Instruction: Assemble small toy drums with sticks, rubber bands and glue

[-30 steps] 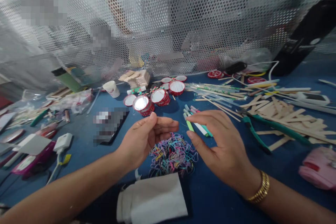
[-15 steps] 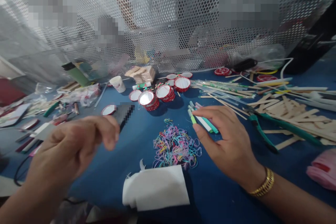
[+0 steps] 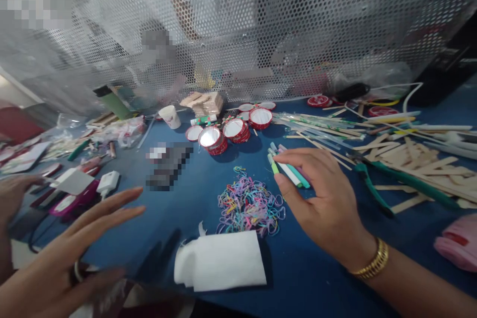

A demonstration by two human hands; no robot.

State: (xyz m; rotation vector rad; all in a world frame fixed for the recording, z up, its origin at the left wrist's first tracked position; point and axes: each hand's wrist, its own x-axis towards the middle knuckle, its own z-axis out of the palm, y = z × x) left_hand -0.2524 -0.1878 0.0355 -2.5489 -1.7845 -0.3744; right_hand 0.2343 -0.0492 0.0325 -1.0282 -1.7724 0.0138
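My left hand (image 3: 80, 251) hovers low at the bottom left with its fingers stretched out and apart, holding nothing; it is blurred by motion. My right hand (image 3: 320, 198) floats over the blue table (image 3: 320, 278), fingers loosely curved and apart, with its fingertips just above a few coloured pens (image 3: 288, 171). A heap of small coloured rubber bands (image 3: 249, 203) lies between my hands. A folded white cloth (image 3: 223, 263) lies just in front of the heap. Several red-and-white round lids (image 3: 210, 139) stand behind the bands.
Green-handled pliers (image 3: 372, 184) and many wooden sticks (image 3: 413, 159) lie to the right, a pink object (image 3: 458, 243) at the right edge. A paper cup (image 3: 170, 117), a white charger (image 3: 108, 181) and clutter sit left. Another hand (image 3: 13, 194) shows at the left edge. A perforated metal screen (image 3: 261, 25) closes the back.
My left hand swung from beside the right hand down to the bottom left and spread its fingers. My right hand stayed over the pens. The view shifted slightly left.
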